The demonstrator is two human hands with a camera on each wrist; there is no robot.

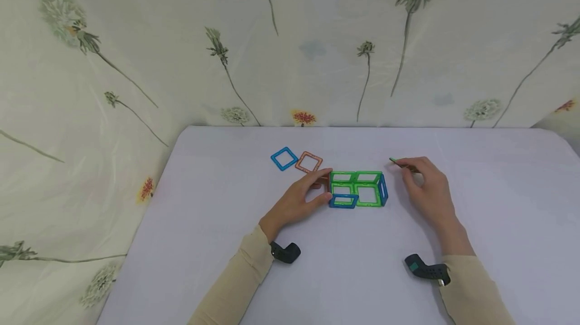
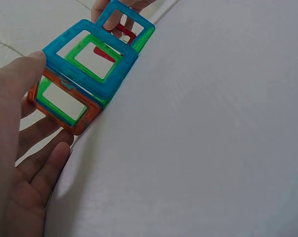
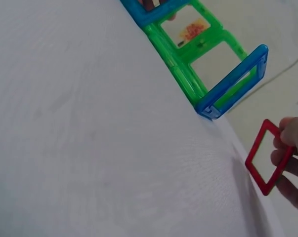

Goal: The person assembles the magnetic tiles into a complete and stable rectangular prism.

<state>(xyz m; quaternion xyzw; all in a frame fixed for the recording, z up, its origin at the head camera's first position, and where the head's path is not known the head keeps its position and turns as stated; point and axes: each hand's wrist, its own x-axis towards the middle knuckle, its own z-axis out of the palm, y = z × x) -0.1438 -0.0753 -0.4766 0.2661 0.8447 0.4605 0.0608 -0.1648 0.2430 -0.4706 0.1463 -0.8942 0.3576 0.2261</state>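
A small box-like build of magnetic tiles (image 1: 355, 190) stands on the table, with green square frames for its base and back. A blue tile (image 3: 235, 81) stands at its right end, another blue tile (image 2: 72, 74) is at the front left, and an orange tile (image 2: 92, 116) closes the left end. My left hand (image 1: 296, 200) grips this left end, thumb at the front corner and fingers behind. Off to the right, my right hand (image 1: 430, 191) pinches a red square magnetic tile (image 3: 256, 177), apart from the build. Its edge looks greenish in the head view.
A loose blue tile (image 1: 277, 163) and a loose orange tile (image 1: 313, 155) lie flat behind the left hand, nearly touching. The white-covered table (image 1: 353, 259) ends at a flower-patterned cloth (image 1: 317, 73) at the back. A dark band circles each wrist.
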